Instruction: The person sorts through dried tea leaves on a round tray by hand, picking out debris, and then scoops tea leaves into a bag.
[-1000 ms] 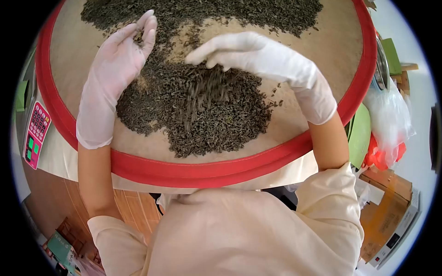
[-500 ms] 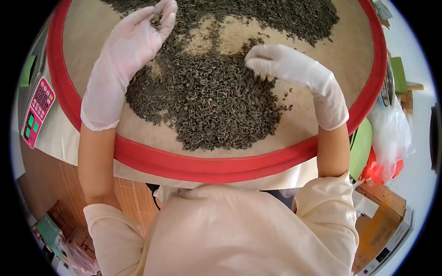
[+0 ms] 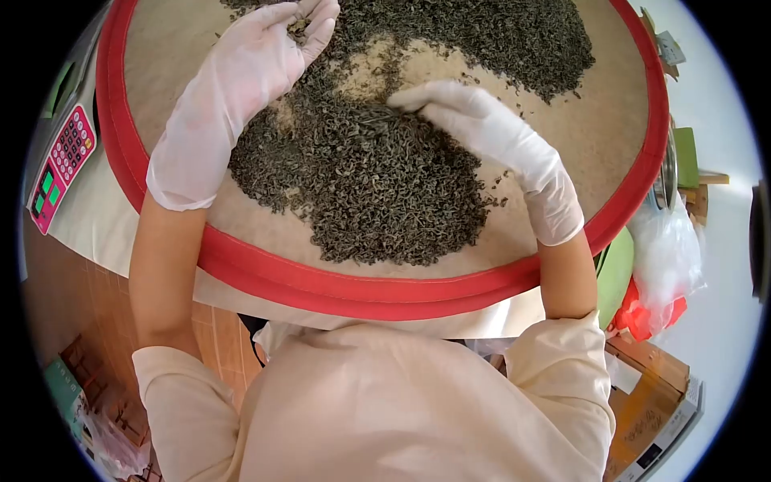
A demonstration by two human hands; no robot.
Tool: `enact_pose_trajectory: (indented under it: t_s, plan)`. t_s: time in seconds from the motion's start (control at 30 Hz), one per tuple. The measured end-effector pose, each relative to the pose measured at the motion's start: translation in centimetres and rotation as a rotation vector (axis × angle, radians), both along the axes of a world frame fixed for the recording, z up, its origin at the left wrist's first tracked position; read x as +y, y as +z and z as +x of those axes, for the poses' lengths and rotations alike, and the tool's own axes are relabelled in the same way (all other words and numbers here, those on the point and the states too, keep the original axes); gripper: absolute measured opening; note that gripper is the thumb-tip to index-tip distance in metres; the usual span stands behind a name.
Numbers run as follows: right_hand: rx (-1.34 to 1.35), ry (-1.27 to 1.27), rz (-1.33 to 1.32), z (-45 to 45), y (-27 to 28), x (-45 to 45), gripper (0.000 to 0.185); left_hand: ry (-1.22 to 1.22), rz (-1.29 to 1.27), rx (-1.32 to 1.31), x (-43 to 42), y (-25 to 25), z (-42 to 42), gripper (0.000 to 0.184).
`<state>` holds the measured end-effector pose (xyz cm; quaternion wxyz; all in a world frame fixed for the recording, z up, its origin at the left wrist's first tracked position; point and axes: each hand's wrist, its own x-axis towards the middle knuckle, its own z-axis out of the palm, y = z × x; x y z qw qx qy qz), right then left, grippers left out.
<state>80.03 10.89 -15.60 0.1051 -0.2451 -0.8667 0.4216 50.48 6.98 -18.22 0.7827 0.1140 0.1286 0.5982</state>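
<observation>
Dark curled dried leaves (image 3: 393, 193) lie in a pile on a round beige tray with a red rim (image 3: 337, 301). A second heap (image 3: 514, 40) spreads across the tray's far side. My left hand (image 3: 269, 60), in a whitish glove, is palm up with curled fingers around some leaf bits (image 3: 298, 30) above the tray's far left. My right hand (image 3: 474, 124), also gloved, rests palm down at the far right edge of the near pile, its fingers together and bent over the leaves. Whether leaves are under its fingers is hidden.
A pink scale panel (image 3: 60, 169) stands left of the tray. On the right are a green object (image 3: 615, 273), a clear plastic bag (image 3: 666, 249), a red bag (image 3: 642, 312) and a cardboard box (image 3: 646, 410) lower down.
Both hands have shifted in view. My left hand has moved up and right, still cupped. My right hand went right, then back left over the pile; the falling leaves seen earlier have settled.
</observation>
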Motion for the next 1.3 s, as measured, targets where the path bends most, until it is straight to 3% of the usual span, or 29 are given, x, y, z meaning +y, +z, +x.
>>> enact_pose_trajectory:
  t_s: [0.03, 0.07, 0.13, 0.27, 0.3, 0.37, 0.43, 0.53, 0.67, 0.77, 0.83, 0.87, 0.93, 1.0, 1.07, 1.13, 1.17, 1.2, 1.27, 1.3]
  plan:
    - [-0.004, 0.053, -0.186, -0.1, 0.9, -0.7, 0.03, -0.002, 0.004, -0.002, 0.1, -0.1, 0.0, 0.038]
    - [-0.006, 0.054, -0.182, -0.2, 1.8, -0.6, 0.03, -0.008, 0.007, 0.003, 0.1, -0.3, -0.1, 0.038]
    - [0.036, 0.011, -0.544, -0.4, 3.1, -0.3, 0.031, -0.004, 0.009, 0.005, 0.0, -0.3, -0.2, 0.038]
    - [-0.076, -0.352, 0.156, -0.8, 0.3, 2.5, 0.033, -0.002, 0.061, 0.009, 0.3, -0.5, -0.5, 0.038]
    - [-0.077, -0.352, 0.165, -1.1, -0.8, 3.3, 0.033, 0.036, 0.041, 0.012, 0.4, -0.4, -0.5, 0.037]
    - [-0.033, -0.245, 0.636, -1.9, -2.8, 4.8, 0.037, 0.0, 0.067, -0.042, 0.5, -0.4, -0.6, 0.037]
    - [-0.026, -0.192, 0.659, -3.2, -3.1, 5.4, 0.039, -0.038, 0.09, -0.092, 0.6, -0.7, -1.2, 0.037]
    - [0.006, -0.081, 0.714, -5.8, -2.3, 6.9, 0.044, 0.143, 0.011, -0.037, 1.1, -0.8, -2.7, 0.037]
    - [-0.163, -0.046, 0.773, -11.1, -0.7, 9.2, 0.049, 0.199, 0.094, -0.127, 1.6, -1.4, -5.1, 0.037]
    - [-0.332, 0.11, 0.588, -13.7, -0.5, 8.3, 0.064, 0.256, 0.124, -0.192, 1.5, -1.3, -6.2, 0.037]
    - [-0.254, 0.248, 0.471, -13.2, -1.4, 4.1, 0.068, 0.319, 0.095, -0.21, 1.2, -2.0, -7.0, 0.038]
    - [-0.325, 0.22, 0.56, -13.0, 0.2, 1.9, 0.067, 0.319, 0.093, -0.21, 1.1, -1.8, -6.7, 0.038]
    - [-0.354, 0.31, 0.448, -10.8, 0.1, -1.6, 0.061, 0.225, 0.14, -0.248, 0.7, -1.8, -6.2, 0.037]
    - [-0.263, 0.298, 0.477, -8.6, 0.1, -3.2, 0.032, 0.241, 0.105, -0.238, 0.8, -1.3, -5.6, 0.037]
    - [-0.269, 0.31, 0.352, -7.5, 0.9, -3.2, 0.026, 0.289, 0.066, -0.126, 0.7, -0.9, -5.4, 0.036]
    - [-0.214, 0.35, -0.058, -4.8, 4.3, -2.2, 0.025, 0.241, 0.088, -0.133, 1.1, -1.9, -5.4, 0.037]
    - [-0.23, 0.33, -0.013, -4.6, 4.5, -2.3, 0.029, 0.229, 0.134, -0.13, 1.3, -2.3, -6.0, 0.037]
    - [-0.278, 0.312, -0.304, -3.1, 7.5, -1.7, 0.033, 0.215, 0.11, -0.144, 1.0, -2.6, -4.9, 0.037]
    - [-0.325, 0.175, -0.476, -2.3, 9.2, -1.7, 0.038, 0.334, -0.038, -0.098, 1.0, -0.7, -4.0, 0.028]
    - [-0.265, 0.06, -0.309, -0.9, 8.7, -1.4, 0.038, 0.339, -0.063, -0.113, 0.6, 0.0, -3.7, 0.027]
